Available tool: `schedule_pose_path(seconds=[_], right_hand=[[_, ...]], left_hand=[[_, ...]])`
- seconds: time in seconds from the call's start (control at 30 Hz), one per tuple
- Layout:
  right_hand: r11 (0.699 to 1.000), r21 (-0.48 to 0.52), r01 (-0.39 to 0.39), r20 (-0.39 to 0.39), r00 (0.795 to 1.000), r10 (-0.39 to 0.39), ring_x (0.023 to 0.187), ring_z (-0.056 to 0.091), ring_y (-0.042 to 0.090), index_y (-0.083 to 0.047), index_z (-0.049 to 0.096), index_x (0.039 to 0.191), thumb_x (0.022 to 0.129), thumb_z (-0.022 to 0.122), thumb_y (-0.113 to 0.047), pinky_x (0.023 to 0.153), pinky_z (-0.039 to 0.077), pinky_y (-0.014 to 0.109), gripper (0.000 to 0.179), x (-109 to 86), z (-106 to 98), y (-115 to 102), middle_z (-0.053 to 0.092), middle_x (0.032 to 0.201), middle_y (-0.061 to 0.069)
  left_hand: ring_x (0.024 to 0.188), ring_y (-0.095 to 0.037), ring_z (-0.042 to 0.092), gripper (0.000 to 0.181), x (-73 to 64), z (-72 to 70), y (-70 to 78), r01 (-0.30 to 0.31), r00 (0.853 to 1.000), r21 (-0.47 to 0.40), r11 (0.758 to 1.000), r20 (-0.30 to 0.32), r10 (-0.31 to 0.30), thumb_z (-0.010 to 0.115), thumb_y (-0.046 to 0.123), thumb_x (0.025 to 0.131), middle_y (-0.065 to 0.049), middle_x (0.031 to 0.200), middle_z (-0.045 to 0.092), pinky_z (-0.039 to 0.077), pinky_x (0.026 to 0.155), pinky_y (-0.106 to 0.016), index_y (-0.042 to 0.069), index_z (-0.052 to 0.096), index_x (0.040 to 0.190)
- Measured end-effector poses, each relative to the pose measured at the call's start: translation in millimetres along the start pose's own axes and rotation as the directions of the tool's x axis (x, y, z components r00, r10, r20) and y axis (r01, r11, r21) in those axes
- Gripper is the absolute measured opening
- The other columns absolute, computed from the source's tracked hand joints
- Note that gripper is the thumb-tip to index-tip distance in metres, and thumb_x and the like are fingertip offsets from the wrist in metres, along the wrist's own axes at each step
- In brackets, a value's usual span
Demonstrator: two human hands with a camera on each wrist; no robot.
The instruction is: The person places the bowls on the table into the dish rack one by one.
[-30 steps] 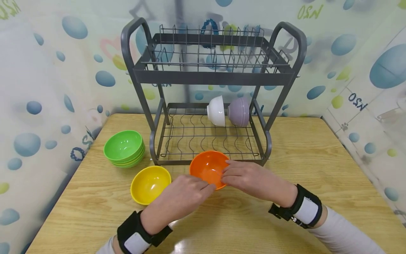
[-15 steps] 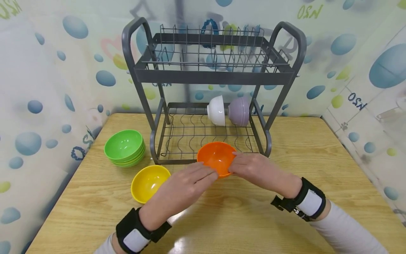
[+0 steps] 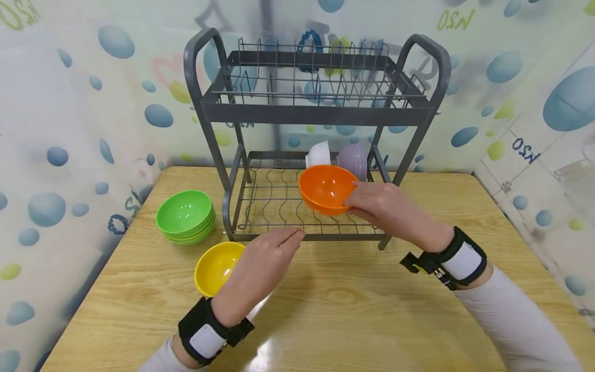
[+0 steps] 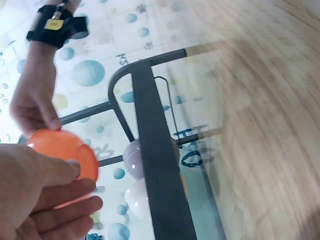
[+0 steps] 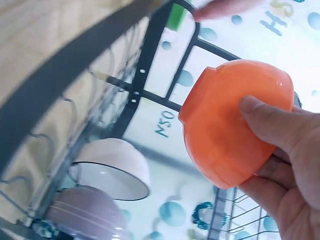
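Note:
An orange bowl (image 3: 325,188) hangs above the front of the rack's lower tier, its inside facing up and toward me. My right hand (image 3: 390,209) pinches its right rim; in the right wrist view the thumb presses the outside of the orange bowl (image 5: 235,120). My left hand (image 3: 262,263) is apart from the bowl, below and to its left, fingers fairly straight and holding nothing. Close to that hand sits a yellow bowl (image 3: 215,271), partly hidden by it. Behind the orange bowl, a white bowl (image 3: 318,154) and a purple bowl (image 3: 354,159) stand on edge in the rack.
A dark grey two-tier dish rack (image 3: 316,114) stands at the back of the wooden table (image 3: 353,310). Its upper tier has wire dividers and overhangs the lower one. Several stacked green bowls (image 3: 185,214) stand left of the rack. A patterned sheet (image 3: 139,98) hangs behind.
My right hand has lifted the orange bowl up and forward, from the rack's front edge to over its lower tier. The left hand has let go of the bowl and stayed lower.

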State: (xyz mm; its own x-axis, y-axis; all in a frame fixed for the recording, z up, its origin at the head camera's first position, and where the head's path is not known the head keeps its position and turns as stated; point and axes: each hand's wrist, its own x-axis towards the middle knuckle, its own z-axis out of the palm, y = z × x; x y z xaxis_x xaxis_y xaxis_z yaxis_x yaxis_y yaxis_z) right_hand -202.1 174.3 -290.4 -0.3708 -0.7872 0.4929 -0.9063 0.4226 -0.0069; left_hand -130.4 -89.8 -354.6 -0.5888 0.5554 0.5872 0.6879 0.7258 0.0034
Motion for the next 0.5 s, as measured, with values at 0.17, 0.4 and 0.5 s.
schedule_pose_path(seconds=[0.17,0.4,0.5], right_hand=[[1.0,0.021,-0.002,0.007,1.0,0.002,0.087,0.064,0.017,-0.01,0.069,0.097,0.085,0.069,-0.018,0.08,0.057,0.034,0.015,21.1,-9.7,4.1,0.071,0.095,0.003],[0.996,0.076,-0.036,0.05,0.998,0.032,0.083,0.06,0.015,-0.01,0.066,0.103,0.091,0.062,-0.016,0.076,0.053,0.032,0.014,50.4,-15.9,8.5,0.069,0.096,0.003],[0.993,0.101,-0.055,0.052,0.997,0.05,0.084,0.061,0.016,-0.009,0.066,0.104,0.092,0.06,-0.015,0.077,0.052,0.034,0.014,63.0,-12.3,10.9,0.07,0.097,0.004]], left_hand=[[0.103,-0.023,0.065,0.03,-2.8,8.9,-4.2,0.146,0.978,0.063,0.987,0.141,-0.154,0.06,-0.002,0.088,-0.01,0.117,0.068,0.055,0.087,-0.033,0.004,0.067,0.117],[0.097,-0.023,0.067,0.034,-3.7,13.7,-11.7,0.227,0.923,0.14,0.964,0.285,-0.259,0.059,-0.007,0.087,-0.008,0.116,0.068,0.057,0.08,-0.034,0.006,0.068,0.117],[0.089,-0.022,0.068,0.035,-3.0,15.0,-14.1,0.249,0.906,0.157,0.956,0.311,-0.287,0.059,-0.009,0.085,-0.007,0.111,0.07,0.058,0.074,-0.034,0.008,0.069,0.115]])
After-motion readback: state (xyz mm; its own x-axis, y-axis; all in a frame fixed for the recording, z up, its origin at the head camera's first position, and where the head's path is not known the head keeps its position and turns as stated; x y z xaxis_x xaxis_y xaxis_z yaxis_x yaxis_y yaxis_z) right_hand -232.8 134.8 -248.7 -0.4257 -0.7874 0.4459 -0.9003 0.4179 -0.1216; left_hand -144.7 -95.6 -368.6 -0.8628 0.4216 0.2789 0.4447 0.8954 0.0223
